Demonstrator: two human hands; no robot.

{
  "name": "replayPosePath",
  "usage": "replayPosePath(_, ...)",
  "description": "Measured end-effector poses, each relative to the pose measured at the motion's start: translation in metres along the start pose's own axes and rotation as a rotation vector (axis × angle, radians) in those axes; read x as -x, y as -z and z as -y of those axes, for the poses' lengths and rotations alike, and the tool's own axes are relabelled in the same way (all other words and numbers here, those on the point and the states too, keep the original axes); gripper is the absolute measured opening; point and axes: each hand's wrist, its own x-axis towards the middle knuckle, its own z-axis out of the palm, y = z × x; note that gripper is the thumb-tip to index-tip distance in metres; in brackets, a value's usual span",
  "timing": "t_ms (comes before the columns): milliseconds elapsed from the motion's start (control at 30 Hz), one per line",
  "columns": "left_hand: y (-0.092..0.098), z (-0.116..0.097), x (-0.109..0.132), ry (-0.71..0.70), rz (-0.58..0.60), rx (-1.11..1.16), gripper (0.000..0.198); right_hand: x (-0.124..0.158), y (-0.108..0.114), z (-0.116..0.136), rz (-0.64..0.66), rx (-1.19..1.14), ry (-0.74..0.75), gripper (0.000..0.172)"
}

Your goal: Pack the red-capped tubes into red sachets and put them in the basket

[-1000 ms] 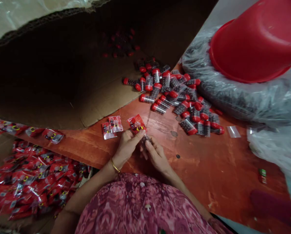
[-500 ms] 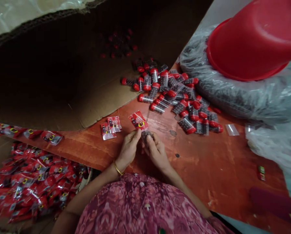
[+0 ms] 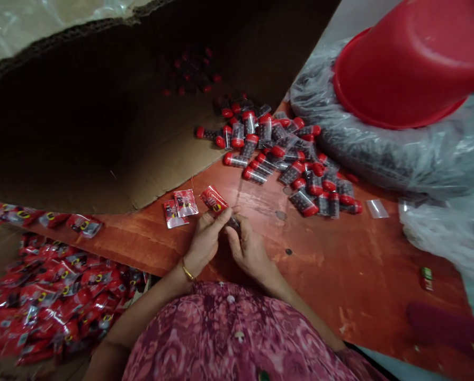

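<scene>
— Hands first: what is held, and how tightly?

— The left hand [image 3: 205, 241] is closed in a pinch, and a red sachet [image 3: 214, 200] is gripped at its near end between thumb and forefinger. The right hand [image 3: 249, 248] is curled shut too. A small dark vial [image 3: 233, 222] is pinched at its fingertips, though most of it is hidden.

— How is the sachet laid against the vial?

— The sachet is tilted away from the body, its long axis running from the fingertips toward the upper left. The vial is found just right of the sachet's near end. Whether the two are touching cannot be told. The vial is nearer the right hand, the sachet nearer the left.

— And what is set around them?

— Two loose sachets [image 3: 181, 205] are laid flat on the worktop [image 3: 340, 264], just left of the held one. Beyond the hands, red-capped vials [image 3: 284, 153] are heaped, some of them on a cardboard sheet [image 3: 101, 132]. Farther right, a red basin [image 3: 411, 69] is rested on a clear plastic bag [image 3: 379, 153] of dark contents. At the lower left, below the worktop's edge, a heap of sachets [image 3: 54, 296] is piled.
</scene>
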Motion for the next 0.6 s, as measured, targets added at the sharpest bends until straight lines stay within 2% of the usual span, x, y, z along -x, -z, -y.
replayPosePath(133, 0.0027, -0.0046, -0.0028, 0.021, 0.120, -0.046, 0.028, 0.0021, -0.0025, 0.0022, -0.027, -0.038, 0.000, 0.020)
replayPosePath(233, 0.0032, -0.0072, -0.0018, -0.003, 0.161, -0.092, 0.025, -0.0002, -0.0021, 0.0023, -0.023, -0.151, -0.041, 0.015)
replayPosePath(367, 0.0017, -0.0097, 0.0002, -0.020, 0.136, -0.144, 0.021, -0.0045, -0.0017, 0.0008, -0.011, -0.378, -0.091, 0.015)
replayPosePath(500, 0.0031, -0.0086, -0.0017, -0.035, 0.094, -0.084, 0.031, -0.0033, -0.0038, -0.0004, 0.042, -0.521, -0.191, 0.020)
replayPosePath(600, 0.0076, -0.0041, -0.0031, -0.034, 0.078, -0.156, 0.031, -0.0012, -0.0046, -0.0006, 0.066, -0.655, -0.268, 0.024)
